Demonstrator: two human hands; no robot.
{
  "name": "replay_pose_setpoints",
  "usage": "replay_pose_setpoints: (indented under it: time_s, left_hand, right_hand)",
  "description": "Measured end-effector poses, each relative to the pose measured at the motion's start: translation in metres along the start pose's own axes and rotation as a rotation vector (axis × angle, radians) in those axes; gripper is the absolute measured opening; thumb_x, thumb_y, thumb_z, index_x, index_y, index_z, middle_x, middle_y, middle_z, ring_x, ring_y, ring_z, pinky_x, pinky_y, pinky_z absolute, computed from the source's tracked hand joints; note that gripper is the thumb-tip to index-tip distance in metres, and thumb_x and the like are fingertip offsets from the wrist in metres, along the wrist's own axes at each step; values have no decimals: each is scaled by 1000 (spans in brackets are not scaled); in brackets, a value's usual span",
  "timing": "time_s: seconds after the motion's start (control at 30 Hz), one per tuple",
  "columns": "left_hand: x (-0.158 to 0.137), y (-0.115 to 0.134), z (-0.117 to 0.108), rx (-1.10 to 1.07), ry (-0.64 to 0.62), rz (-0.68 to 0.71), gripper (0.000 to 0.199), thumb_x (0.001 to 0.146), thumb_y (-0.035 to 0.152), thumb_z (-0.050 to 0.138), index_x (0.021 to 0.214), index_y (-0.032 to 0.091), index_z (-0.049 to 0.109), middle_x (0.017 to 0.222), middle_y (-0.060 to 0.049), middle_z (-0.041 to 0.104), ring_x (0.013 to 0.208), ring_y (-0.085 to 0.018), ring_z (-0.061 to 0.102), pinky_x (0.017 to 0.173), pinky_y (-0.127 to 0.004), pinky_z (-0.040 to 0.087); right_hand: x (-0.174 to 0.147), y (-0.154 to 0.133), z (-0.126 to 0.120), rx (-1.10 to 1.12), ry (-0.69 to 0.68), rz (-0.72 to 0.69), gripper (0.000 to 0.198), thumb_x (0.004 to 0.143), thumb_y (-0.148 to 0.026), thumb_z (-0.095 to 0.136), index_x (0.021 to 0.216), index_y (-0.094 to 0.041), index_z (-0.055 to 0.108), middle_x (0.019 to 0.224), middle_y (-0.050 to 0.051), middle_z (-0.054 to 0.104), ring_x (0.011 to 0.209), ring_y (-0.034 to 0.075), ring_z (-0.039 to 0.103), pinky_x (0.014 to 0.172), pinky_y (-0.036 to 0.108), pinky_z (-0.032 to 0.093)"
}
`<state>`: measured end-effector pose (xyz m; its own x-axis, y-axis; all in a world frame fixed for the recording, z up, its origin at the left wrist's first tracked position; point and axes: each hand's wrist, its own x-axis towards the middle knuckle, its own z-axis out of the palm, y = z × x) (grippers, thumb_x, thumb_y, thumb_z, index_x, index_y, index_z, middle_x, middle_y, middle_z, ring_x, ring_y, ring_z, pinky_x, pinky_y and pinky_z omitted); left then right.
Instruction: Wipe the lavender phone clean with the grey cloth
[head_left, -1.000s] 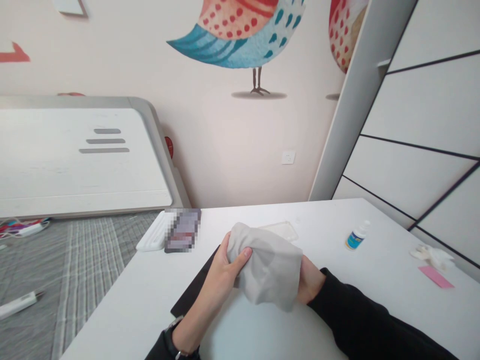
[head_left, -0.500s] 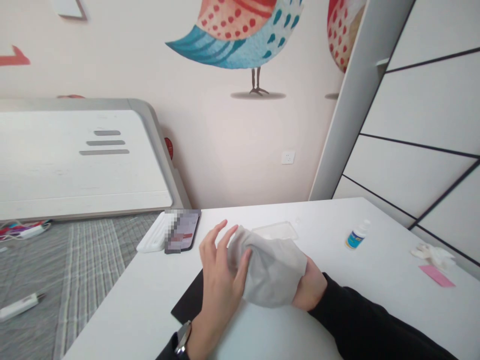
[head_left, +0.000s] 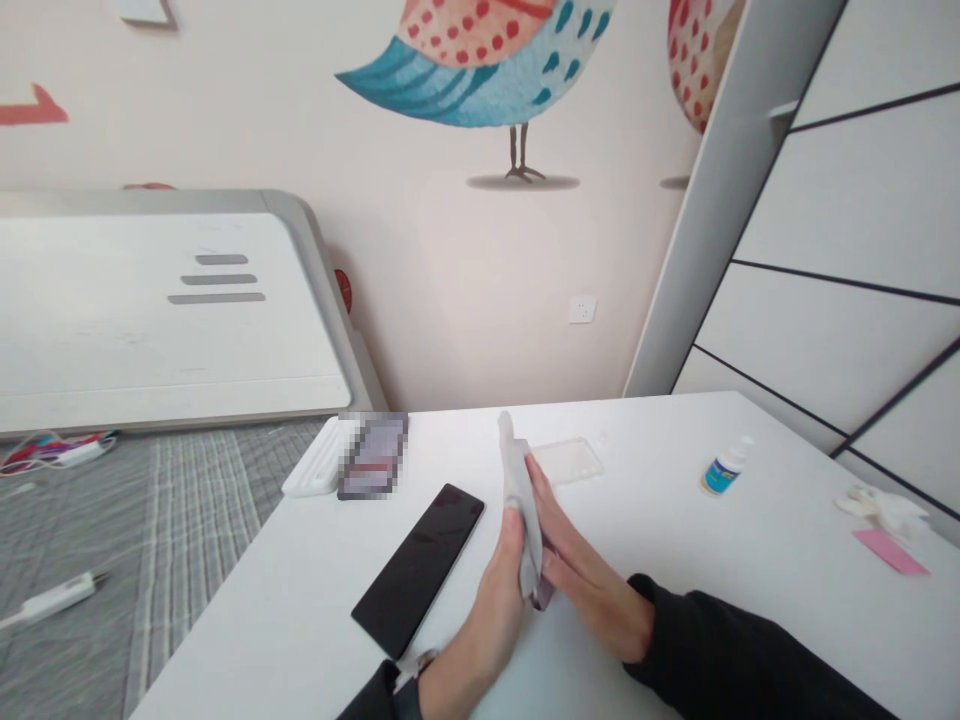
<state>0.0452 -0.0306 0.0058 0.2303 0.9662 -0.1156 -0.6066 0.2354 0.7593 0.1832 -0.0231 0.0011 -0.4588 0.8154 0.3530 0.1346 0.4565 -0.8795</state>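
Observation:
Between my two palms a light grey cloth (head_left: 517, 480) is held upright and edge-on, above the white table (head_left: 600, 600). My left hand (head_left: 504, 580) grips it from the left, its thumb along the cloth's near face. Against the other side lies my right hand (head_left: 574, 550), fingers together and pointing up and away. A thin purplish edge (head_left: 541, 595) shows at the bottom between cloth and right hand; I cannot tell what it is. Left of my hands, a black smartphone (head_left: 420, 570) lies flat on the table, its dark screen up.
A clear phone case (head_left: 568, 460) lies behind my hands. At the back left are a white case (head_left: 311, 470) and a second phone (head_left: 375, 455). To the right stand a small blue-labelled bottle (head_left: 724, 470), crumpled white material (head_left: 889, 510) and a pink slip (head_left: 890, 552).
The cloth has turned from spread out facing me to edge-on. My left hand has closed onto it and moved down and right, uncovering the black smartphone. My right hand now lies along the cloth's side.

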Motion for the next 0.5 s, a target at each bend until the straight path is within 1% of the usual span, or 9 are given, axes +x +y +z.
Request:
replay_pose_setpoints:
  time_s: [0.03,0.07,0.1,0.17,0.23,0.3,0.33,0.43,0.5]
  left_hand:
    - [2,-1,0,-35,0,-27,60,92,62,66,138,22,66,151,-4,60,157,-27,27,130,-37,18]
    - [4,0,0,-81,-2,-54,59,94,62,63,137,22,66,147,-6,64,154,-29,36,128,-40,26]
    - [5,3,2,-124,-6,-89,57,97,60,59,138,21,66,143,-8,66,149,-30,44,125,-42,32]
    - [5,11,5,-194,-17,-170,54,102,54,51,139,18,64,137,-12,70,139,-31,55,120,-45,39]
    - [4,20,10,-244,-7,-235,53,105,50,45,141,15,62,132,-13,72,132,-31,62,116,-45,44]
    - [2,26,14,-284,25,-267,53,107,48,41,142,14,61,128,-13,74,126,-30,66,112,-44,47]
    - [2,28,15,-300,47,-273,53,107,48,41,142,14,60,126,-13,75,123,-30,68,110,-43,49]
    - [2,33,15,-332,109,-267,53,107,48,41,141,11,61,118,-13,77,115,-29,72,105,-41,53]
    - [4,35,12,-338,138,-257,53,107,47,43,140,10,61,113,-13,79,108,-28,74,102,-40,54]
  right_hand:
    - [0,1,-2,-130,-11,-51,71,107,-56,41,167,-35,10,176,-1,2,162,26,-6,130,58,0]
    - [1,3,-5,-241,-16,-94,72,106,-59,41,167,-35,10,176,-1,0,161,29,-10,128,62,-2]
    - [2,5,-9,-317,-16,-120,72,106,-62,40,167,-36,12,176,0,2,161,31,-10,127,65,-2]
    - [6,9,-17,-425,-18,-129,69,105,-65,36,166,-36,18,175,1,8,161,34,-5,125,70,0]
    - [9,11,-24,-511,-25,-132,65,107,-64,32,165,-37,24,175,2,13,162,35,0,124,72,2]
    - [10,12,-29,-590,-28,-164,65,106,-65,33,164,-35,29,175,4,16,162,36,3,124,73,3]
    - [11,12,-31,-615,-30,-191,70,104,-69,35,164,-33,30,174,6,18,161,37,5,124,73,2]
    - [10,11,-32,-625,-66,-268,93,94,-82,42,163,-22,30,172,14,24,161,38,12,126,69,2]
    - [10,10,-31,-627,-106,-306,101,87,-85,52,159,-17,33,169,18,31,160,37,19,127,66,3]
